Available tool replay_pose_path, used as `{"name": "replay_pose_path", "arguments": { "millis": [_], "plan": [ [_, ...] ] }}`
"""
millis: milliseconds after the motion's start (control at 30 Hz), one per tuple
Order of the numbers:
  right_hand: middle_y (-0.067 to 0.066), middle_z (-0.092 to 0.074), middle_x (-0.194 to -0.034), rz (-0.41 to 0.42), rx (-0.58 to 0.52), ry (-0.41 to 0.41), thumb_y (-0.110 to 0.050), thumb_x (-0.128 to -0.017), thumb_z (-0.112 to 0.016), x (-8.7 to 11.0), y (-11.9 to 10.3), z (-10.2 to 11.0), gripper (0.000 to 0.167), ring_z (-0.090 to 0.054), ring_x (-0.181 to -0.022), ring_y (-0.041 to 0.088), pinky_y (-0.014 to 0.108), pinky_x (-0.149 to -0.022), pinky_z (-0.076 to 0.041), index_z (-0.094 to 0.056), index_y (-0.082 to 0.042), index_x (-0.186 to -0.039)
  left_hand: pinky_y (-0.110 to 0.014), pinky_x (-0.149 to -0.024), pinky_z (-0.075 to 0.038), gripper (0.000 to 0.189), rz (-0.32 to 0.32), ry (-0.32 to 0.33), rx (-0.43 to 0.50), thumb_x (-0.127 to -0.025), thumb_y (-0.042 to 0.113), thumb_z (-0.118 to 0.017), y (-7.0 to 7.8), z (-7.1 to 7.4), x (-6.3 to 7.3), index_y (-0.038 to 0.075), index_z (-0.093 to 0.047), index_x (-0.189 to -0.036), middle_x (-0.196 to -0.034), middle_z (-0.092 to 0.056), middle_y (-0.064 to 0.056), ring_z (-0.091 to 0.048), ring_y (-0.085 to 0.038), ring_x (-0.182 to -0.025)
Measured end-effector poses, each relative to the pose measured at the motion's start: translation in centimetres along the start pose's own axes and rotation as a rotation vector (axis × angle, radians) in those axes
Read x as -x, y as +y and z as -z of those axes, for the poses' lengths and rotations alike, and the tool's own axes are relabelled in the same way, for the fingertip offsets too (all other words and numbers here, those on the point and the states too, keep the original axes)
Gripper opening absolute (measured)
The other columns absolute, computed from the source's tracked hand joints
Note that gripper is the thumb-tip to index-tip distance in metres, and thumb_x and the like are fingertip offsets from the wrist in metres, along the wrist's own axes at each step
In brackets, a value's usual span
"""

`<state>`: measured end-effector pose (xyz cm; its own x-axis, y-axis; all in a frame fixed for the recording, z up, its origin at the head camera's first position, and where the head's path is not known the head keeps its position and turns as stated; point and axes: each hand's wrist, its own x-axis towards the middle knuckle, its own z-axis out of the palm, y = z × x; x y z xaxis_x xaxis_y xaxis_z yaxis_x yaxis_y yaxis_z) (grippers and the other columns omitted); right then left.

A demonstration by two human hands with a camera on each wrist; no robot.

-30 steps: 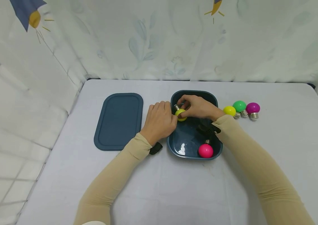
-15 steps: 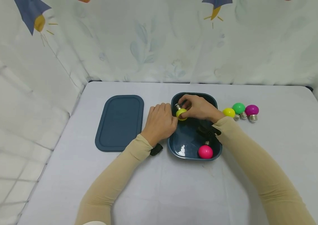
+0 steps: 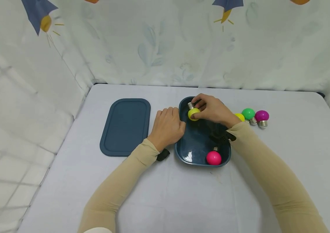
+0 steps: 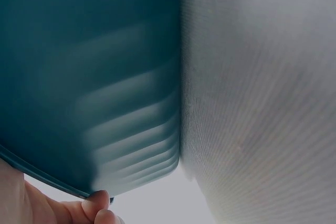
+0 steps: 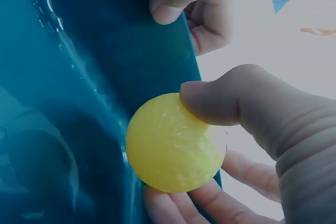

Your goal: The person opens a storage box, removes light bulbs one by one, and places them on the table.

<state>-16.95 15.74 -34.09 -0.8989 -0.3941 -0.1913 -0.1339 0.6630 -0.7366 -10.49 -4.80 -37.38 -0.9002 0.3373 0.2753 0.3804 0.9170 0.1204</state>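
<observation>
My right hand (image 3: 213,110) pinches a yellow light bulb (image 3: 193,114) over the far left corner inside the dark blue plastic box (image 3: 192,142). The bulb's metal screw base points to the back. In the right wrist view, the thumb presses one side of the yellow globe (image 5: 173,145) while fingers support the other. My left hand (image 3: 167,126) grips the box's left rim, thumb inside and fingers curled outside. From the left wrist view, fingertips (image 4: 97,203) show at the rim, below the ribbed box wall (image 4: 131,129). A pink bulb (image 3: 213,158) lies in the box's near right corner.
A flat dark blue lid (image 3: 126,127) lies on the white-covered table (image 3: 194,200), left of the box. Right of the box sit another yellow bulb (image 3: 240,116), partly behind the right arm, a green bulb (image 3: 248,113) and a purple bulb (image 3: 262,115). Curtains surround the table.
My right hand has moved the yellow bulb away from the left rim, slightly right and toward the back. The left hand keeps its hold on the rim. The head view has shifted a little.
</observation>
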Motion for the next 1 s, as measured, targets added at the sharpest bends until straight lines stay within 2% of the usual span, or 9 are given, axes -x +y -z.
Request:
{"name": "replay_pose_path", "arguments": {
  "millis": [433, 633, 733, 900, 1000],
  "plan": [
    [0.015, -0.065, -0.124, 0.074, -0.003, 0.071, -0.024, -0.086, -0.081, 1.8, 0.1, 1.2, 0.054, -0.068, -0.113, 0.03, 0.048, -0.105, -0.053, -0.059, -0.014, -0.133, -0.042, -0.074, -0.046, 0.019, 0.005, -0.007, 0.017, -0.097, 0.025, -0.053, -0.5, -0.1, -0.2, 0.007, -0.056, -0.093, -0.083, -0.055, -0.008, -0.056, -0.027, -0.076],
    [0.015, -0.065, -0.125, 0.079, -0.048, 0.108, -0.024, -0.086, -0.082, 2.9, 0.3, 1.7, 0.054, -0.068, -0.112, 0.029, 0.047, -0.105, -0.055, -0.058, -0.014, -0.134, -0.042, -0.074, -0.045, 0.019, 0.01, -0.011, 0.029, -0.096, 0.025, -0.05, -0.8, -0.2, -0.2, 0.008, -0.054, -0.091, -0.081, -0.052, -0.007, -0.053, -0.026, -0.075],
    [0.014, -0.066, -0.123, 0.086, -0.066, 0.125, -0.023, -0.086, -0.083, 3.5, 0.5, 1.9, 0.054, -0.069, -0.11, 0.028, 0.041, -0.102, -0.058, -0.058, -0.015, -0.133, -0.042, -0.074, -0.044, 0.019, 0.01, -0.011, 0.037, -0.096, 0.025, -0.049, -0.8, -0.2, -0.2, 0.008, -0.053, -0.089, -0.08, -0.051, -0.006, -0.052, -0.026, -0.074],
    [0.01, -0.065, -0.12, 0.104, -0.091, 0.155, -0.019, -0.085, -0.083, 4.6, 1.0, 2.4, 0.054, -0.069, -0.107, 0.024, 0.021, -0.093, -0.058, -0.058, -0.016, -0.133, -0.043, -0.073, -0.044, 0.017, 0.002, 0.005, 0.048, -0.095, 0.022, -0.048, -0.7, -0.3, -0.2, 0.008, -0.053, -0.087, -0.077, -0.05, -0.007, -0.05, -0.026, -0.071],
    [0.009, -0.065, -0.119, 0.113, -0.121, 0.174, -0.015, -0.086, -0.082, 5.3, 1.2, 2.8, 0.054, -0.068, -0.106, 0.021, 0.017, -0.092, -0.057, -0.058, -0.016, -0.133, -0.043, -0.073, -0.044, 0.017, -0.003, 0.017, 0.051, -0.095, 0.021, -0.049, -0.7, -0.3, -0.2, 0.008, -0.052, -0.086, -0.077, -0.049, -0.007, -0.05, -0.026, -0.07]
  ]
}}
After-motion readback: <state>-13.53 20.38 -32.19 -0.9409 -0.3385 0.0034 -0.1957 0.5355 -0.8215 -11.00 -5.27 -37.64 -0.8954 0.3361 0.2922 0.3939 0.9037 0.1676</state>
